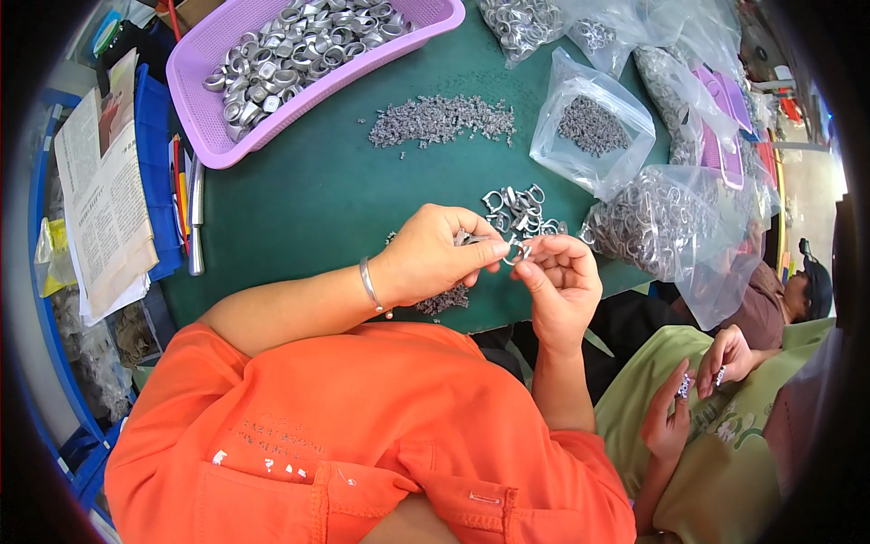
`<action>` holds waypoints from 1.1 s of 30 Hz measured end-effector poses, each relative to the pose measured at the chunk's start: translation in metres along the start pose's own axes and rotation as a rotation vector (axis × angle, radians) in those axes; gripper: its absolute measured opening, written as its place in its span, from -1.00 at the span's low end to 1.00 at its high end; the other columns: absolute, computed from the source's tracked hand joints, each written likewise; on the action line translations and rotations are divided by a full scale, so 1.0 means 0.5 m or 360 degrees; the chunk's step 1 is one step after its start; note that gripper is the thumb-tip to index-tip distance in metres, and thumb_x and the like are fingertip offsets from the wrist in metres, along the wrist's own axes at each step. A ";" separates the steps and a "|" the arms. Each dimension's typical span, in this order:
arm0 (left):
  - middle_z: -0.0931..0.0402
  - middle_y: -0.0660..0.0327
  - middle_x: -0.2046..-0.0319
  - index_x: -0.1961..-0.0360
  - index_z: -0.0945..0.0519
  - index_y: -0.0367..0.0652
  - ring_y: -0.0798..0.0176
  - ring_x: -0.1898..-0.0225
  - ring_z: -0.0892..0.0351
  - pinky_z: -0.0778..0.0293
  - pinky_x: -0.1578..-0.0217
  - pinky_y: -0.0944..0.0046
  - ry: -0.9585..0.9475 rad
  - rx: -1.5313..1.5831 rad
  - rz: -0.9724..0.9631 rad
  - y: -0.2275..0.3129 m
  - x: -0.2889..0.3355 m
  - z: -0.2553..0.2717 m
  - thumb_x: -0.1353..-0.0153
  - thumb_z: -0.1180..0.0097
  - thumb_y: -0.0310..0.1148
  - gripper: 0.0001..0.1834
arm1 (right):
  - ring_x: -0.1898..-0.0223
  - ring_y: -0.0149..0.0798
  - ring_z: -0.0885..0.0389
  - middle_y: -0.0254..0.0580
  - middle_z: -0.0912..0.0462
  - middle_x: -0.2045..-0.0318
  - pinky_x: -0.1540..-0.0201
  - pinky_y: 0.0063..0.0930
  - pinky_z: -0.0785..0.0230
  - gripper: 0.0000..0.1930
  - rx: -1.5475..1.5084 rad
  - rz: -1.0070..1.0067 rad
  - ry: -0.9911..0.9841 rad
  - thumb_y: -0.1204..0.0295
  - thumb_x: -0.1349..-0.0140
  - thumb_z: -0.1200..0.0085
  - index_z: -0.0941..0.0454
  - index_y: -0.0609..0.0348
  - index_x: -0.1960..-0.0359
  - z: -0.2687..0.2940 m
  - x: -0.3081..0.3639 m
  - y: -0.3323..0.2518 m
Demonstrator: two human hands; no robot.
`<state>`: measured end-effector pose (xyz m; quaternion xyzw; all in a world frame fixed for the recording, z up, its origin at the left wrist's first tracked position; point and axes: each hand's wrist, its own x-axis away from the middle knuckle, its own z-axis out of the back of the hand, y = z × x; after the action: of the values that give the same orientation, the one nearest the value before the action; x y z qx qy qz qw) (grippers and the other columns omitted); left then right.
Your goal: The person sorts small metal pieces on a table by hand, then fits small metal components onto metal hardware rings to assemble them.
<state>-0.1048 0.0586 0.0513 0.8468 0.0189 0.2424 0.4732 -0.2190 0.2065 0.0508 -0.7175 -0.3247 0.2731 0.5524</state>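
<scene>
My left hand [444, 254], with a silver bangle on its wrist, is closed in a pinch over the green table. Its thumb and forefinger meet at a small open silver ring [516, 252]. Another bit of silver metal [466, 238] shows between the fingers of the same hand. My right hand [560, 283] pinches the ring from the other side, its remaining fingers curled. Just beyond the hands lies a loose pile of silver ring pieces [524, 210]. Partly hidden below my left hand is a small heap of tiny grey parts [444, 300].
A purple basket [201, 118] of chunky silver rings stands at the far left. Tiny grey parts [442, 121] are spread mid-table. Clear bags [555, 136] of metal pieces line the right. A newspaper [107, 195] and blue tray sit left. A co-worker's hands [671, 412] are close at right.
</scene>
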 end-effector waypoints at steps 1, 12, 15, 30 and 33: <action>-0.55 0.26 0.49 0.34 -0.58 -0.29 0.53 0.61 -0.40 -0.32 0.62 0.52 0.0000 0.0001 0.0000 -0.004 -0.001 0.001 -0.20 -0.19 -0.35 -0.81 | 0.25 -0.34 -0.59 -0.05 -0.58 0.23 0.18 -0.53 -0.51 -0.68 0.0000 -0.0001 0.0000 0.78 -0.07 -0.13 -0.39 0.34 0.14 -0.001 0.001 -0.001; -0.55 0.28 0.47 0.37 -0.62 -0.26 0.53 0.55 -0.43 -0.36 0.55 0.51 0.0024 -0.0186 -0.0180 -0.004 0.010 0.008 -0.16 -0.23 -0.39 -0.86 | 0.22 -0.33 -0.60 -0.07 -0.59 0.24 0.17 -0.52 -0.50 -0.69 0.0045 0.0083 -0.0008 0.79 -0.08 -0.11 -0.39 0.32 0.14 -0.010 -0.005 0.008; -0.56 0.20 0.37 0.38 -0.62 -0.27 0.52 0.55 -0.43 -0.36 0.56 0.50 0.0119 -0.0383 -0.0949 -0.037 -0.012 0.014 -0.15 -0.23 -0.41 -0.87 | 0.25 -0.36 -0.60 -0.11 -0.59 0.25 0.22 -0.58 -0.48 -0.77 0.0228 -0.0089 0.0012 0.73 -0.14 -0.09 -0.42 0.32 0.17 -0.007 -0.011 0.000; -0.45 0.24 0.49 0.32 -0.46 -0.21 0.46 0.52 -0.44 -0.21 0.72 0.55 0.0122 0.0665 0.0076 -0.006 0.005 0.044 -0.17 -0.13 -0.46 -0.89 | 0.29 -0.05 -0.41 -0.10 -0.43 0.35 0.22 -0.27 -0.29 -0.79 0.1912 0.0547 -0.0060 0.62 0.12 -0.25 -0.56 0.24 0.38 0.009 -0.055 0.055; -0.46 0.25 0.52 0.28 -0.48 -0.23 0.48 0.55 -0.43 -0.21 0.72 0.56 0.0169 0.0451 0.0058 -0.014 0.001 0.037 -0.18 -0.14 -0.43 -0.86 | 0.29 -0.05 -0.41 -0.10 -0.42 0.34 0.21 -0.26 -0.29 -0.79 0.2023 0.0614 -0.0050 0.62 0.11 -0.24 -0.55 0.24 0.38 0.016 -0.054 0.054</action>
<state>-0.0948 0.0480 0.0377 0.8912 0.0625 0.2902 0.3429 -0.2376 0.1857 0.0237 -0.2934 0.0257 0.5158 0.8045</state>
